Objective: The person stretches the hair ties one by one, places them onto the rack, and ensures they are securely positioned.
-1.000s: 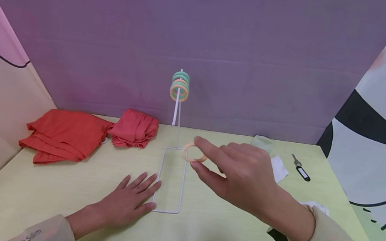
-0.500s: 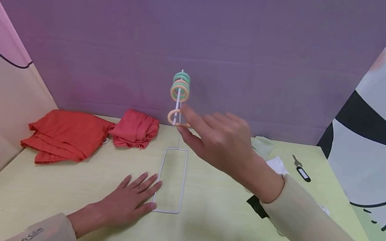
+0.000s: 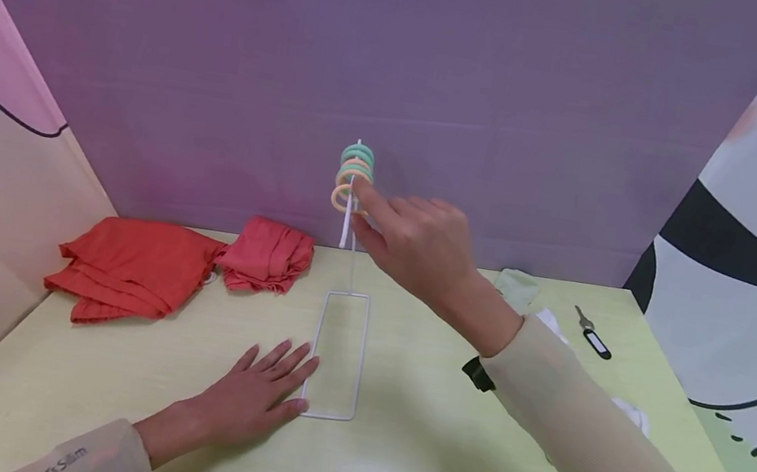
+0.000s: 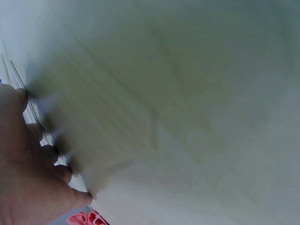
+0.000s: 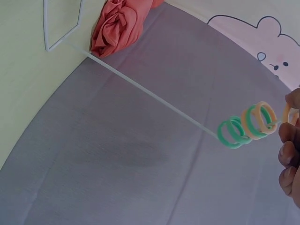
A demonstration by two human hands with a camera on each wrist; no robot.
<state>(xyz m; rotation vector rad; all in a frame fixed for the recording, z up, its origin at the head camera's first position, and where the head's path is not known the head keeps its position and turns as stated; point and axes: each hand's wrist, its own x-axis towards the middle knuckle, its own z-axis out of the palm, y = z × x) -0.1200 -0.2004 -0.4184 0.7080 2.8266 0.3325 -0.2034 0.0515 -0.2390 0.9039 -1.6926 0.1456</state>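
A white wire stand has a rectangular base (image 3: pixel 362 357), a thin upright post (image 5: pixel 140 87) and a rod (image 3: pixel 345 232) pointing toward me. Several green and peach rings (image 3: pixel 359 152) hang on that rod. My right hand (image 3: pixel 415 242) pinches one peach ring (image 3: pixel 333 196) between thumb and index finger; the rod passes through it, just in front of the others. In the right wrist view this ring (image 5: pixel 286 114) is partly hidden by the fingers. My left hand (image 3: pixel 256 398) lies flat with fingers spread, fingertips on the base's left side. The left wrist view shows this hand (image 4: pixel 28 164) at its edge.
Two red cloth bundles (image 3: pixel 139 268) (image 3: pixel 267 255) lie at the back left. On the right are a key with a black tag (image 3: pixel 595 341), a pale green cloth (image 3: pixel 517 288) and white cloths (image 3: pixel 634 415). A purple backdrop (image 3: pixel 521 85) rises behind the table (image 3: pixel 401 471).
My right hand has moved left, up and away from me, bringing the peach ring onto the rod and along it toward the other rings. The left hand has stayed in place.
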